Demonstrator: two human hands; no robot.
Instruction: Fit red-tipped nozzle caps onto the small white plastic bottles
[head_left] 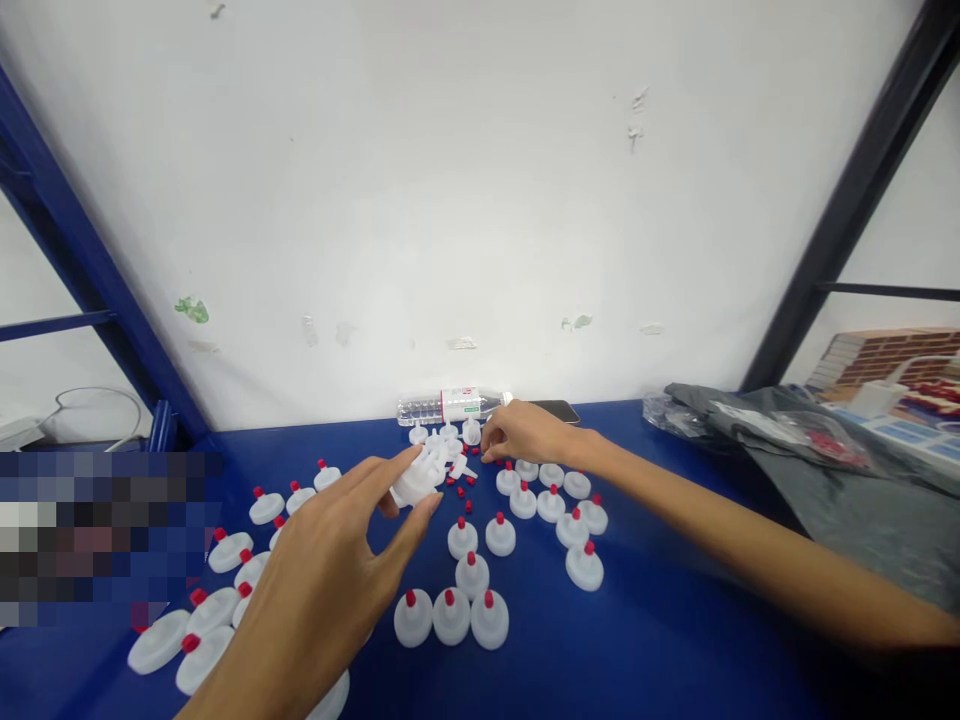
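Observation:
My left hand [352, 540] holds a white plastic cap [414, 478] between thumb and fingers, in front of a small pile of uncapped white parts [452, 445]. My right hand [517, 430] reaches to the back of the blue table, fingertips pinched down by small red tips [469, 507]; whatever is between them is too small to make out. White caps with red tips stand upright in groups: at the left [231, 552], in the middle [452, 616] and at the right [584, 567].
A clear bottle [459, 404] lies against the wall behind the pile, with a dark phone [555, 410] beside it. Grey plastic bags [750, 430] and a power strip [900, 430] are at the right. Blue [112, 240] and black [840, 180] frame posts flank the table.

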